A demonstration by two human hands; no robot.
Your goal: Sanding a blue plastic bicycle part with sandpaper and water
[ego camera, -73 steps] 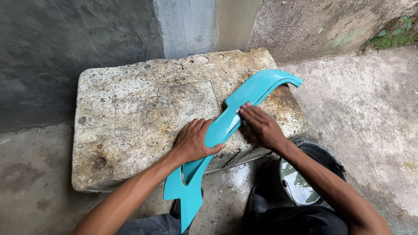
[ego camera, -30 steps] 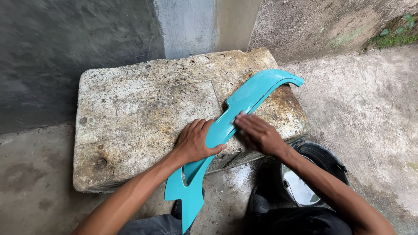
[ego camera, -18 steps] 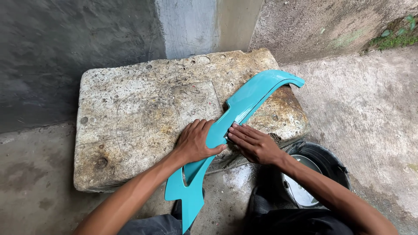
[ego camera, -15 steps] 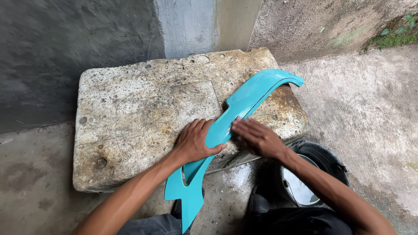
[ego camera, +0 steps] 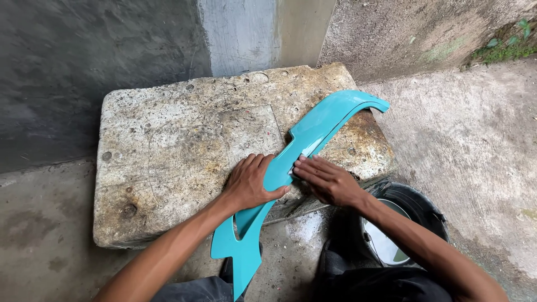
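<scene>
A long curved turquoise panel [ego camera: 324,124] lies slantwise across the near right part of a weathered stone slab [ego camera: 179,151], its lower end hanging past the slab's front edge. My left hand [ego camera: 250,183] presses flat on the panel's middle, thumb hooked over its edge. My right hand [ego camera: 328,180] lies just to the right, fingers together and flat against the panel's right edge; whether something is under the fingers cannot be seen.
A black bucket [ego camera: 420,206] with a pale inside stands on the wet concrete floor at lower right, below my right forearm. A dark wall [ego camera: 95,67] rises behind the slab. Rough concrete ground [ego camera: 475,128] lies to the right.
My right hand has slid back and forth along the panel's right edge and now rests close beside my left hand. The left hand and panel have stayed put.
</scene>
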